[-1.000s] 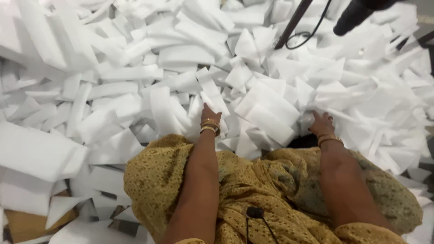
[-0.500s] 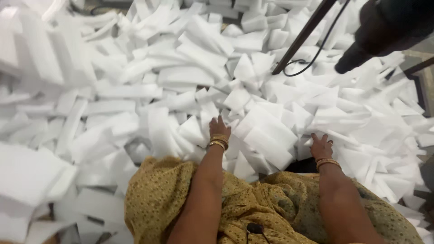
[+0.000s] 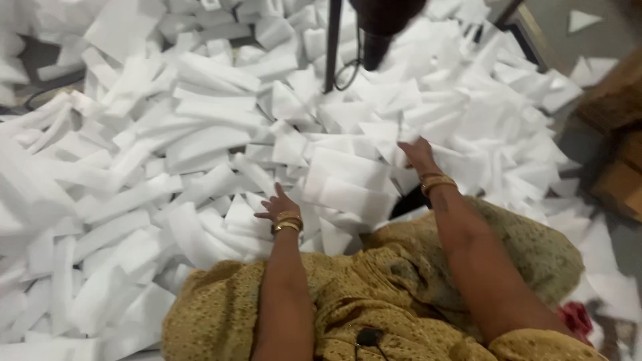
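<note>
White foam pieces point(image 3: 200, 144) heaped loose (no container seen).
Left hand point(image 3: 277, 207) is laid spread on them; right hand point(image 3: 418, 152) too, its fingers blurred.

White foam strips point(image 3: 200, 144) across floor point(image 3: 588, 144)

White foam strips point(image 3: 200, 140) lie heaped ahead and to the left, leaving no bare floor there. A dark pole point(image 3: 332, 40) and looped cable point(image 3: 348, 73) stand at the pile's far edge. Grey floor point(image 3: 575, 140) shows open at right, before brown boxes point(image 3: 618, 134).

Grey floor point(image 3: 588, 144) at right, brown wooden furniture point(image 3: 618, 100) beside it.
</note>
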